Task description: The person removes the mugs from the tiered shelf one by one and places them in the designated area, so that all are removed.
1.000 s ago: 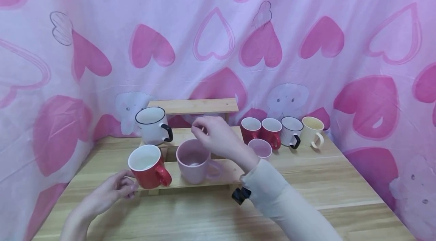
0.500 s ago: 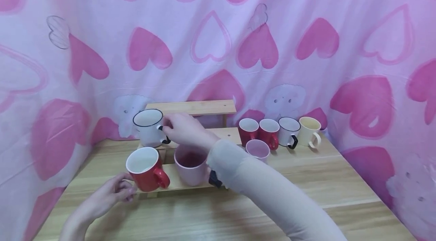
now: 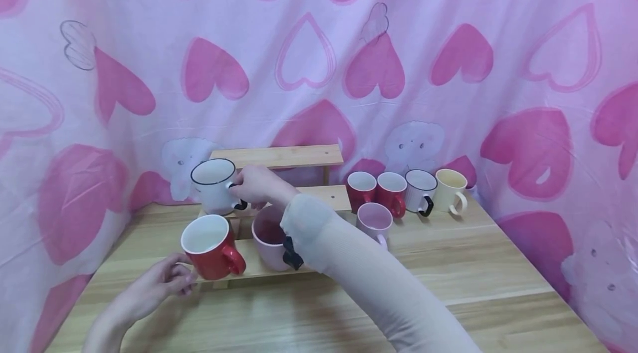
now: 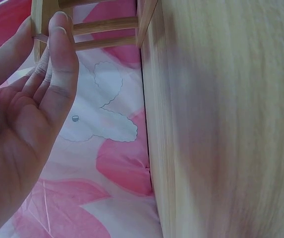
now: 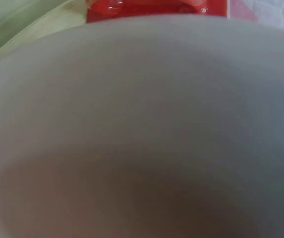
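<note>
Right grip [image 3: 260, 184], moved leftward, partly hides black handle [image 3: 241, 205].

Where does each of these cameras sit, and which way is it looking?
Head: worn on the head, facing forward and down at the wooden rack; shows the left hand, right hand and a sleeve.
Left wrist: looks along the palm toward the rack's end, cloth and tabletop; shows the left hand.
Right wrist: mostly blocked by a blurred pale surface, with something red above; I can't make out a hand.
Shared: head and left wrist both show the left hand holding the rack.
</note>
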A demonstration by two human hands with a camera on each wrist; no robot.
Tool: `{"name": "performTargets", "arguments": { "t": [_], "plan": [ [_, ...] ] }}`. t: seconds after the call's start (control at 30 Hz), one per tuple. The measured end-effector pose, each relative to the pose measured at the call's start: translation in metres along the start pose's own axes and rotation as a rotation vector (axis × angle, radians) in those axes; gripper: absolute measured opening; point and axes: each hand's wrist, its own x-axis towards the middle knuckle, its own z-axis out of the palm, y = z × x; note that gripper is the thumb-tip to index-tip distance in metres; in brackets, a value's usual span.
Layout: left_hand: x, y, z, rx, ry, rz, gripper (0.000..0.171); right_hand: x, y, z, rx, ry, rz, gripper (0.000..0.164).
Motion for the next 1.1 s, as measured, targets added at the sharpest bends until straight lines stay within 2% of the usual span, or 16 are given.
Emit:
{"name": "performTargets", "arguments": {
  "t": [0.33,0.53,0.7,0.87,0.97,1.1],
  "plan": [
    [0.0,0.001,-0.002,-0.018,-0.008,0.009,0.029,0.001,-0.002,0.002,0.181,0.02,0.087,0.018],
    [0.0,0.003,-0.007,0.002,0.003,0.003,0.028,-0.001,-0.007,0.0,0.296,0.068,0.135,0.022],
    [-0.001,0.003,-0.008,-0.003,-0.006,0.005,0.028,-0.001,-0.01,-0.002,0.338,0.104,0.199,0.018],
    [0.003,0.003,-0.005,-0.019,-0.007,0.004,0.028,-0.004,-0.006,-0.008,0.46,0.14,0.142,0.016],
    [0.003,0.004,-0.004,-0.018,-0.007,-0.019,0.028,-0.011,-0.001,-0.014,0.582,0.121,0.1,0.015],
    [0.001,0.003,-0.003,-0.016,-0.013,-0.033,0.03,-0.022,0.001,-0.022,0.686,0.101,0.063,0.016]
  ]
}}
